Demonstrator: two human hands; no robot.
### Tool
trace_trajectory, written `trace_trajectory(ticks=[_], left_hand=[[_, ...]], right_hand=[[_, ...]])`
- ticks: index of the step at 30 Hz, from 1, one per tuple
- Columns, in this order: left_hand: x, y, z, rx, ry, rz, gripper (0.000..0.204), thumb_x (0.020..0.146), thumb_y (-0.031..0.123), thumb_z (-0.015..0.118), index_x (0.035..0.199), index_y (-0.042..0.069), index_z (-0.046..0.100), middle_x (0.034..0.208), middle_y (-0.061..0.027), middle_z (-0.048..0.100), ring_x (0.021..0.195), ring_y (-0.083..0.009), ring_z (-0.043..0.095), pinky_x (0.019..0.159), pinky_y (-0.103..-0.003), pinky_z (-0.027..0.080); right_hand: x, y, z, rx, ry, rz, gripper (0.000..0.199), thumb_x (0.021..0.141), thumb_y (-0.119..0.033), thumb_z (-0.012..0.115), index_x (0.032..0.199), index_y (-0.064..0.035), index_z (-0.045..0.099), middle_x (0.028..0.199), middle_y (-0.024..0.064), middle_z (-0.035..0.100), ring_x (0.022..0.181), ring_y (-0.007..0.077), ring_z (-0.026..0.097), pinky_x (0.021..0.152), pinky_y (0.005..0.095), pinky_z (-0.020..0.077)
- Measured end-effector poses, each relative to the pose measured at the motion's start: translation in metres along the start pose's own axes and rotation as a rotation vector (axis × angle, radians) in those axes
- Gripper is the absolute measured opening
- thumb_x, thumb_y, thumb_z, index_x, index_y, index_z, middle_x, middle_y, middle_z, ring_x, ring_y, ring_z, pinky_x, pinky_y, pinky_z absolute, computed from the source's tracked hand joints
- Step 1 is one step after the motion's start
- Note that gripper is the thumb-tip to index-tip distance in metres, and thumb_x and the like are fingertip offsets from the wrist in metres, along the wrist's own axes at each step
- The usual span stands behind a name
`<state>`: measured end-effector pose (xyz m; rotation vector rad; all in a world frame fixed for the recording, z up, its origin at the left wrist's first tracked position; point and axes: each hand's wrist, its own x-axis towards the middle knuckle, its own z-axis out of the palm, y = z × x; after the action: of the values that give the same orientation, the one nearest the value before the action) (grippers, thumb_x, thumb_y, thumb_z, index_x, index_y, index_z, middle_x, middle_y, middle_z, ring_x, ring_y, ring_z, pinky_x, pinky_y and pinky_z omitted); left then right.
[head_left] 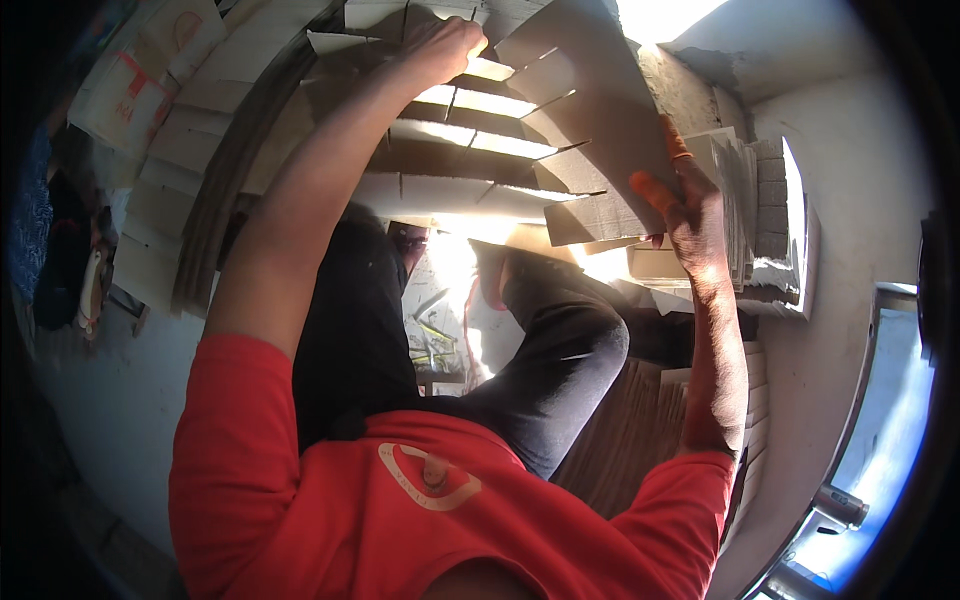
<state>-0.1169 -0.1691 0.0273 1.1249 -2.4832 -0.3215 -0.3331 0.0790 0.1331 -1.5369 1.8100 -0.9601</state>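
Note:
In front of me stand several parallel cardboard strips [455,190] with narrow slots cut in them, sunlight on their top edges. My left hand [450,50] reaches to the far side with its fingers closed at the top of a far strip; the fingertips are partly hidden. A wide brown cardboard panel [610,120] leans across the strips' right ends, which meet slots along its left edge. My right hand [690,205] grips the panel's near right edge between thumb and fingers. Orange covers sit on the thumb and a finger of that hand.
Stacked cardboard [735,190] stands at the right by the wall, with another brown stack [625,425] beside my leg. More cardboard sheets [160,220] lie at the left. Between my legs, small scraps [430,335] lie on the floor. A blue-lit opening [890,400] is far right.

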Motion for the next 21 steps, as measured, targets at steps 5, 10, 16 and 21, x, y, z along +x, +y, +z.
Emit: trace_trajectory(ticks=[5,10,16,21], left_hand=[[0.001,0.001,-0.003,0.021,0.011,-0.002,0.034,0.070,-0.008,0.051,0.098,0.005,0.065,0.095,-0.0209,0.063,0.093,-0.0385,0.060,0.079,-0.045,0.048],[0.000,0.004,-0.001,0.004,-0.015,-0.006,0.038,0.069,-0.009,0.050,0.102,0.004,0.064,0.099,-0.0213,0.063,0.097,-0.0375,0.060,0.082,-0.045,0.047],[0.005,-0.007,0.008,0.048,0.028,0.054,0.030,0.073,-0.003,0.055,0.101,0.006,0.062,0.096,-0.0172,0.064,0.094,-0.0351,0.061,0.078,-0.045,0.048],[0.006,-0.005,0.005,0.039,0.002,0.054,0.034,0.071,-0.007,0.052,0.101,0.005,0.064,0.096,-0.0191,0.064,0.096,-0.0365,0.060,0.081,-0.042,0.048]], right_hand=[[0.009,-0.004,0.009,-0.167,-0.142,-0.081,0.064,0.084,-0.001,0.061,0.142,-0.0110,0.034,0.092,0.0121,0.066,0.051,0.0067,0.051,0.039,0.0234,0.0450],[0.013,0.000,0.033,-0.220,-0.299,0.087,0.073,0.086,0.000,0.057,0.146,-0.0120,0.018,0.083,0.0174,0.062,0.046,0.0149,0.053,0.043,0.0296,0.0487],[-0.001,0.009,0.038,-0.290,-0.223,0.074,0.075,0.087,-0.001,0.056,0.147,-0.0147,0.014,0.076,0.0184,0.063,0.045,0.0190,0.055,0.046,0.0307,0.0483],[-0.007,0.021,0.044,-0.330,-0.185,0.004,0.069,0.087,0.002,0.054,0.146,-0.0108,0.020,0.079,0.0159,0.064,0.042,0.0125,0.051,0.041,0.0273,0.0448]])
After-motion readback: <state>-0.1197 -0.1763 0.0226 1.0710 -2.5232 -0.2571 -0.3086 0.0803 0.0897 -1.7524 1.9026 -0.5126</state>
